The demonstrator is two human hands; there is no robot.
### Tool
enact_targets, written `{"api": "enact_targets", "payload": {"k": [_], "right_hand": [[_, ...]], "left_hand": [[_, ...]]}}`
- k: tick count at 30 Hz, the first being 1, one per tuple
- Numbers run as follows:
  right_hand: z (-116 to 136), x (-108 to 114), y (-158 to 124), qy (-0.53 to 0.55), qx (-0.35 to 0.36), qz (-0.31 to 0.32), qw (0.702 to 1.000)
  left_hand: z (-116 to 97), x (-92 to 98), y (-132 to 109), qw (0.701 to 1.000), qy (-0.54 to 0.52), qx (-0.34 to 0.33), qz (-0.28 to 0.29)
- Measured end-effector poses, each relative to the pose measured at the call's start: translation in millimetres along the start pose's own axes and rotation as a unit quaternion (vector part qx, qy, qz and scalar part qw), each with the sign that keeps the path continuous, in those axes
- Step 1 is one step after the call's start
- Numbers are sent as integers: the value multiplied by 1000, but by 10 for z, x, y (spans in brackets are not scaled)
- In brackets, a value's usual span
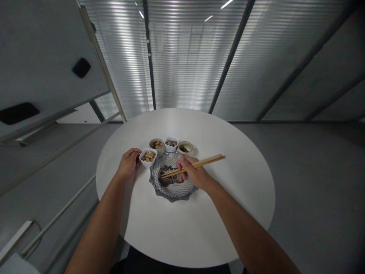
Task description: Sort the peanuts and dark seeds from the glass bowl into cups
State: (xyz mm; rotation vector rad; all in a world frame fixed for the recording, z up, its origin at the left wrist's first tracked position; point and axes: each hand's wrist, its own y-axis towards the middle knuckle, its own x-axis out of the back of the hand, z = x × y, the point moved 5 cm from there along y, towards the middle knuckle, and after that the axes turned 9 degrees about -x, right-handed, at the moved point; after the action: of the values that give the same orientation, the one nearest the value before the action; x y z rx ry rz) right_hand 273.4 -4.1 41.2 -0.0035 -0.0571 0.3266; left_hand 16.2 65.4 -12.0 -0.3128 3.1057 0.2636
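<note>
My right hand [192,171] is closed around a pair of wooden chopsticks [209,161]. Their tips reach down among dark, glossy beans [168,180] lying in a scalloped clear glass dish [173,197]. To the left, my left hand [129,163] has its fingers curled against the side of a square white bowl [147,164], which holds pale nuts [148,156]; part of those fingers is hidden. Behind the dish are a tan bowl [160,150] of light brown nuts, a second white bowl [171,149] of speckled seeds, and a greenish bowl [189,145] with a few dark beans.
Everything stands on a round white table [228,205]. A whiteboard on a metal frame [107,72] rises at the left, near the table's edge. Beyond the far edge is a glass wall with blinds [182,68]. Grey floor [308,182] shows on the right.
</note>
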Motion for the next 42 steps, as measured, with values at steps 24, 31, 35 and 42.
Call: {"api": "enact_targets", "payload": {"k": [24, 31, 35, 42], "right_hand": [[-45, 194, 90, 183, -53, -183, 965], [-45, 431, 93, 335, -90, -263, 900], [9, 554, 65, 375, -86, -306, 871], [84, 798, -9, 356, -27, -401, 843]], "left_hand": [[26, 44, 7, 1000, 1, -11, 0], [53, 79, 13, 1000, -12, -12, 3], [37, 102, 7, 1000, -6, -16, 3], [-7, 132, -16, 1000, -1, -11, -2]]}}
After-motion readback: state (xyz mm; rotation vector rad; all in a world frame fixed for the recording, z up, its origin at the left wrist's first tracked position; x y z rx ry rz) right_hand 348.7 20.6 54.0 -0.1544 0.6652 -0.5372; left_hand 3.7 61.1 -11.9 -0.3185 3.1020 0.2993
